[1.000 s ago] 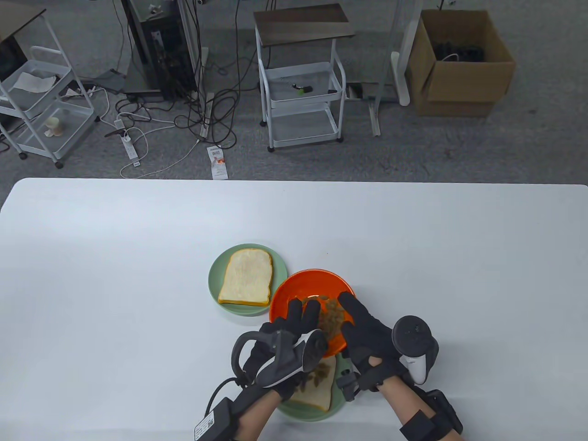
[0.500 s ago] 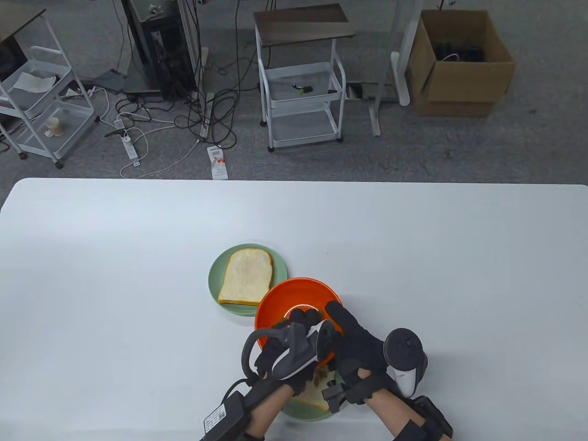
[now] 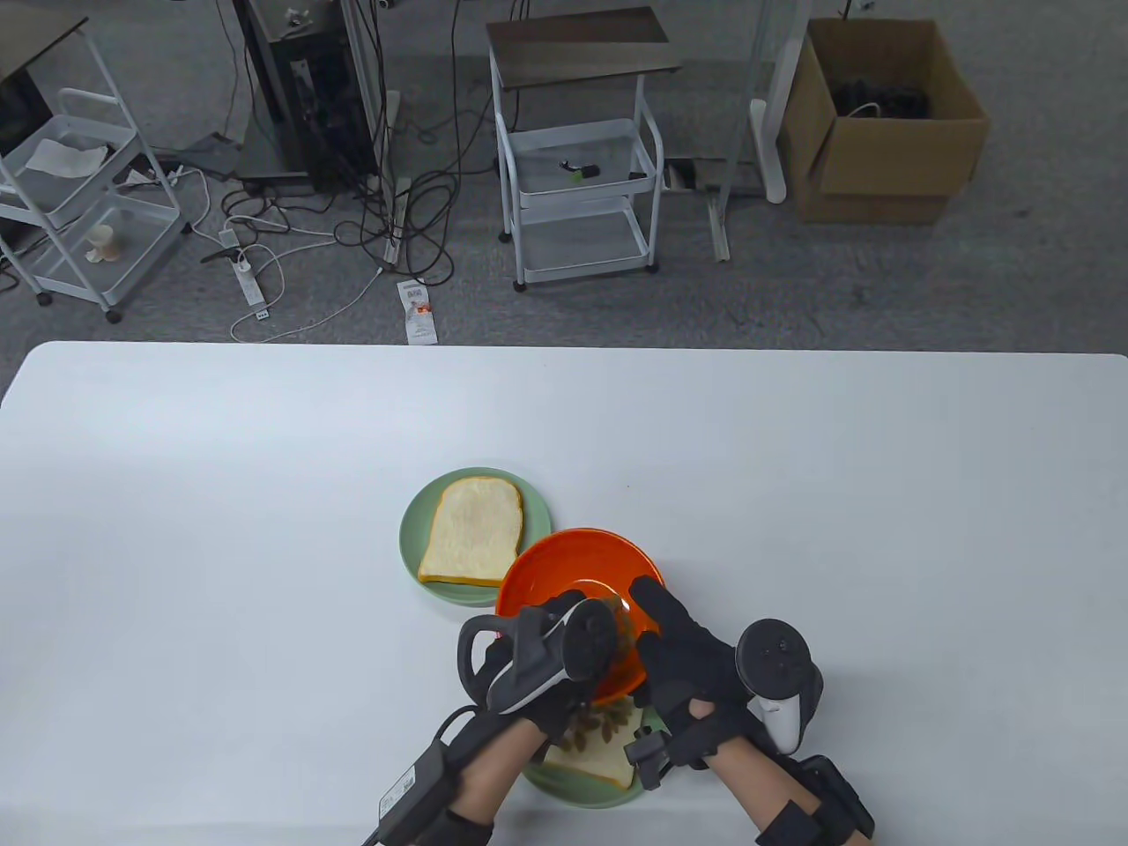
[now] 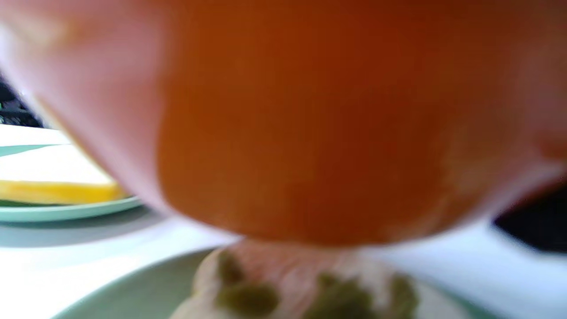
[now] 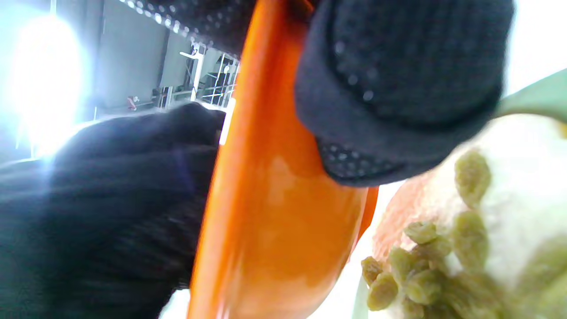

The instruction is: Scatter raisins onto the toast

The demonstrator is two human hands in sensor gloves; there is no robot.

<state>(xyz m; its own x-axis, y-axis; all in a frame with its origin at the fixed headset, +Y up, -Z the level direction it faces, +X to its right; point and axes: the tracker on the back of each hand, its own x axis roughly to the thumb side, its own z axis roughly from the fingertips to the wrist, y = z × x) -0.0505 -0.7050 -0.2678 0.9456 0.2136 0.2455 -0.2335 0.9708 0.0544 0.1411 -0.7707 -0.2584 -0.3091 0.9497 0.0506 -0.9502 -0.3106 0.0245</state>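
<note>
Both hands hold an orange bowl tilted toward me over the near toast on a green plate. My left hand grips the bowl's left near rim, my right hand grips its right rim. Raisins slide at the bowl's low edge. Several raisins lie on the near toast, also seen in the right wrist view and the left wrist view. The bowl's underside fills the left wrist view and shows in the right wrist view.
A second slice of plain toast lies on another green plate just behind and left of the bowl. The white table stretches wide on both sides. Carts and a cardboard box stand on the floor beyond.
The bowl has been lifted from the table, drawn toward me and tipped more steeply over the near toast. More raisins now lie on that toast.
</note>
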